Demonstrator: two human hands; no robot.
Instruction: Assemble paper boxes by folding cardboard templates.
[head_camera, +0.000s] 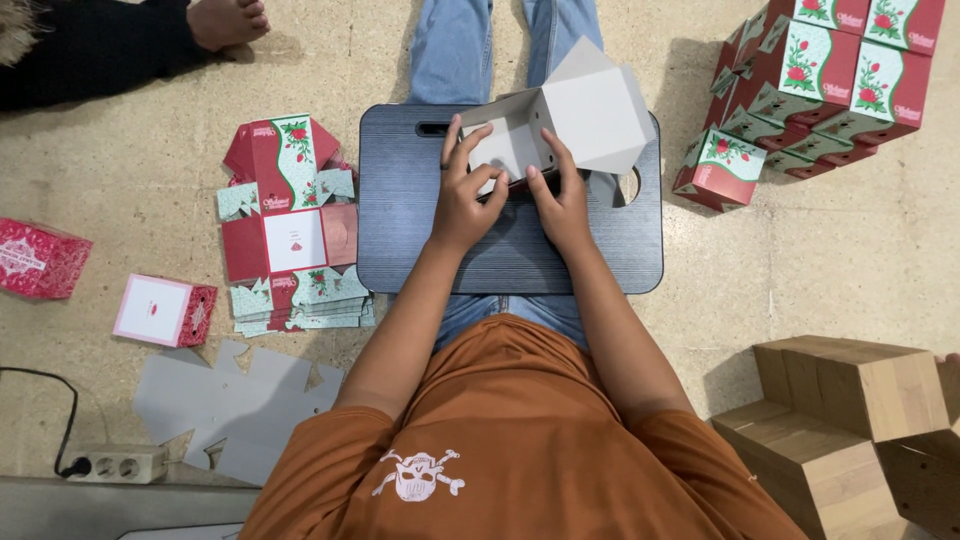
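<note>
The person sits on the floor (820, 250) with a dark lap desk (400, 220) across the knees, and both hands work a half-folded carton (575, 115) that rests on the desk's far edge, its grey inner side up and its flaps spread wide. The left hand (462, 195) has its fingers (462, 145) curled over the carton's near wall, pressing it; the right hand (562, 200) pinches the lower corner, thumb under and fingers on top, so both hands are closed on the carton. The carton looks like thin card: light, stiff along its panels but ready to bend at the creases and to dent if squeezed mid-panel, so it is best held at the folds and corners, as now. To the left a stack of flats (292, 235), printed red and pale green with roses, lies on the floor, with a small pink-topped box (165, 310) and a red box (40, 260) beyond. Folded boxes (830, 80) are piled at upper right, wooden blocks (850, 420) at lower right. A grey card sheet (230, 400) and a power strip (115, 465) lie at lower left. Another person's foot (228, 20) shows at the top.
</note>
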